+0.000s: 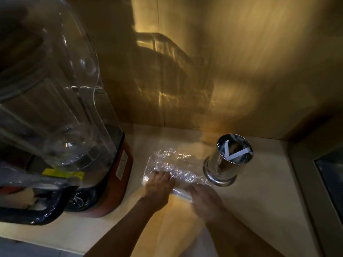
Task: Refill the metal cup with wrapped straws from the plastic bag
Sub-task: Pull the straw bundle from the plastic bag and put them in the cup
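Crinkled clear plastic bag (173,166) lies flat on the pale tabletop (259,201), its length running from near-left toward far-right, catching bright glints of light. Both bare hands rest on its near end. The left hand (157,188) lies palm down with its fingers curled over the bag's left part, pressing it to the tabletop. The right hand (206,199) sits just to the right of it, fingers bent onto the bag's near edge; motion blur hides whether it pinches the plastic or only presses on it. The bag's contents are too blurred by glare to make out.

Just beside the bag's far-right end stands a shiny round metal cup (227,162) with a flared base, upright, with two white wrapped straws (234,152) leaning inside it in a V. To the left stands a large blender with a clear plastic cover (55,93) on a red-orange base (120,175), bearing a yellow label. A brown wall (222,62) rises behind the tabletop, with warm light streaking across it.
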